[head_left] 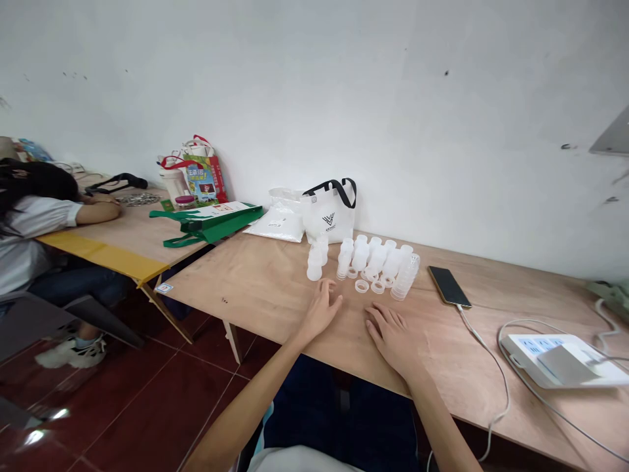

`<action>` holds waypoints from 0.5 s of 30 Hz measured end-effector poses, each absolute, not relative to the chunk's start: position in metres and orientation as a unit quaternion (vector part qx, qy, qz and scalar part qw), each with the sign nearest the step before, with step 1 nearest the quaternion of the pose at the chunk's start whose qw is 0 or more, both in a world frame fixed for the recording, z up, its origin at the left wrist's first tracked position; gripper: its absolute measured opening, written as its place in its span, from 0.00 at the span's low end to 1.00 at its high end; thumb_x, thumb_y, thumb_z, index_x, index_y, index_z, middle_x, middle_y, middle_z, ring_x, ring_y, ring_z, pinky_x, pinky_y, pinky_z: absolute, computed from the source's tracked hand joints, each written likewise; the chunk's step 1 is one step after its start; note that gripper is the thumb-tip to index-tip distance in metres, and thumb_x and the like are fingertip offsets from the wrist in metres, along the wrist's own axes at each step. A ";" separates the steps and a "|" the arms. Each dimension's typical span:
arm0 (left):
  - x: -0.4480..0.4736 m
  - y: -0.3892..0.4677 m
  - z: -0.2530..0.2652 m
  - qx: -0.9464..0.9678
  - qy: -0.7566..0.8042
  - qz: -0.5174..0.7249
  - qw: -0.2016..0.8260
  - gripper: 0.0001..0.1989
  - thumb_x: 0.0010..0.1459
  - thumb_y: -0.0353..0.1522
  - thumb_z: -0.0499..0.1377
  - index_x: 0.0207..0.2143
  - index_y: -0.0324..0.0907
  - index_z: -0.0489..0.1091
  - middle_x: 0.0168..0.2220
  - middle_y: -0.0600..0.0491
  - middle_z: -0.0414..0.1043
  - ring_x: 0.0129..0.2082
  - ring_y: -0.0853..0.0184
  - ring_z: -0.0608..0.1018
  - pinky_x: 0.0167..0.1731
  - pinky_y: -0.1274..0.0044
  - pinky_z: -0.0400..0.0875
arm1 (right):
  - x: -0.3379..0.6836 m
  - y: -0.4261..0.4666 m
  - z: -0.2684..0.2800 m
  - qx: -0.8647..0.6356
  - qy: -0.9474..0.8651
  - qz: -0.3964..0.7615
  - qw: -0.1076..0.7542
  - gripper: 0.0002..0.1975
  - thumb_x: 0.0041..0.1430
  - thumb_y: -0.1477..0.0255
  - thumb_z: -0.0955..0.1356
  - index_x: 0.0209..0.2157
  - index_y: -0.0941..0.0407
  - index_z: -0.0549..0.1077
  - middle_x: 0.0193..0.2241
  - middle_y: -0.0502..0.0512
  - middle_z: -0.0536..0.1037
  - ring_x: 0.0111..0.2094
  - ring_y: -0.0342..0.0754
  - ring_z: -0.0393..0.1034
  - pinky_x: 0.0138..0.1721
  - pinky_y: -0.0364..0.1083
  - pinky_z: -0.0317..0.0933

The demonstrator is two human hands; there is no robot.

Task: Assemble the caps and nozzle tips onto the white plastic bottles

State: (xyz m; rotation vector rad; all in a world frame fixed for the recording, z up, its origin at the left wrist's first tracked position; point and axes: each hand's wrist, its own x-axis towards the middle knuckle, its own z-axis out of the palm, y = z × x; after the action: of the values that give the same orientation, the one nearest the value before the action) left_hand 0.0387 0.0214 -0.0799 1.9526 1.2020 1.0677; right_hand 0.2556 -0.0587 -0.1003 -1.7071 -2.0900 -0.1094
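Observation:
Both hands rest on the wooden table (260, 282) with nothing in them. My left hand (320, 308) lies on its side, thumb apart and fingers loosely bent, just in front of a short row of frosted plastic jars (314, 263). My right hand (393, 334) is palm down with its fingers stretched out, a little nearer the table's front edge. Beyond it stand more frosted jars (377, 257), grouped in several columns. A leaning stack of clear round lids (405, 278) is at their right end. Several loose plastic rings (362, 286) lie flat in front of the jars.
A white bag with black handles (328, 216) and a white plastic packet (278, 223) stand against the wall. On the right are a charging phone (449, 286), cables and a white power strip (565, 360). Leftward, a person (29, 223) leans on another table beside a green bag (216, 225).

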 end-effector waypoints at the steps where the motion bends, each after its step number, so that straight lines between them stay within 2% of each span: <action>1: 0.041 0.025 -0.078 0.736 0.452 0.405 0.300 0.14 0.66 0.34 0.55 0.53 0.45 0.59 0.57 0.44 0.63 0.53 0.60 0.75 0.55 0.64 0.72 | 0.256 -0.059 -0.100 -0.616 -0.756 -0.041 0.218 0.20 0.74 0.62 0.57 0.58 0.51 0.72 0.61 0.60 0.73 0.61 0.57 0.68 0.60 0.58 0.59; 3: 0.050 0.036 -0.073 0.740 0.444 0.413 0.292 0.20 0.65 0.33 0.55 0.57 0.44 0.55 0.61 0.41 0.60 0.57 0.58 0.72 0.57 0.62 0.69 | 0.256 -0.058 -0.101 -0.615 -0.756 -0.045 0.219 0.20 0.74 0.63 0.57 0.57 0.51 0.72 0.60 0.60 0.73 0.61 0.57 0.68 0.60 0.58 0.60; 6: 0.067 0.060 -0.064 0.739 0.435 0.440 0.267 0.28 0.64 0.31 0.57 0.63 0.42 0.50 0.65 0.38 0.56 0.66 0.53 0.64 0.65 0.59 0.60 | 0.256 -0.058 -0.101 -0.610 -0.759 -0.050 0.221 0.20 0.74 0.64 0.57 0.57 0.51 0.72 0.60 0.60 0.73 0.60 0.57 0.68 0.60 0.58 0.60; 9: 0.082 0.086 -0.059 0.718 0.457 0.461 0.250 0.31 0.63 0.30 0.59 0.64 0.40 0.50 0.67 0.34 0.55 0.68 0.48 0.60 0.66 0.57 0.57 | 0.255 -0.058 -0.101 -0.607 -0.762 -0.051 0.221 0.20 0.74 0.64 0.57 0.58 0.52 0.72 0.59 0.60 0.74 0.60 0.56 0.68 0.60 0.58 0.60; 12: 0.091 0.105 -0.063 0.710 0.467 0.467 0.243 0.24 0.66 0.33 0.58 0.61 0.39 0.57 0.63 0.35 0.62 0.64 0.49 0.65 0.63 0.59 0.61 | 0.255 -0.057 -0.100 -0.605 -0.763 -0.049 0.222 0.20 0.74 0.64 0.57 0.57 0.52 0.72 0.59 0.61 0.74 0.60 0.55 0.68 0.60 0.57 0.60; 15: 0.091 0.113 -0.070 0.714 0.467 0.469 0.229 0.16 0.67 0.33 0.58 0.55 0.41 0.64 0.57 0.41 0.70 0.59 0.54 0.71 0.60 0.61 0.65 | 0.255 -0.057 -0.100 -0.606 -0.763 -0.050 0.220 0.20 0.74 0.64 0.57 0.56 0.52 0.73 0.59 0.61 0.74 0.60 0.56 0.68 0.60 0.58 0.60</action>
State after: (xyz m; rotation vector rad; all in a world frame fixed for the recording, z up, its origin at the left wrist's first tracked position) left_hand 0.0914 0.1135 -0.0696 1.9643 1.2868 1.2903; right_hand 0.2552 -0.0574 -0.1003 -1.6747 -2.1097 -0.1376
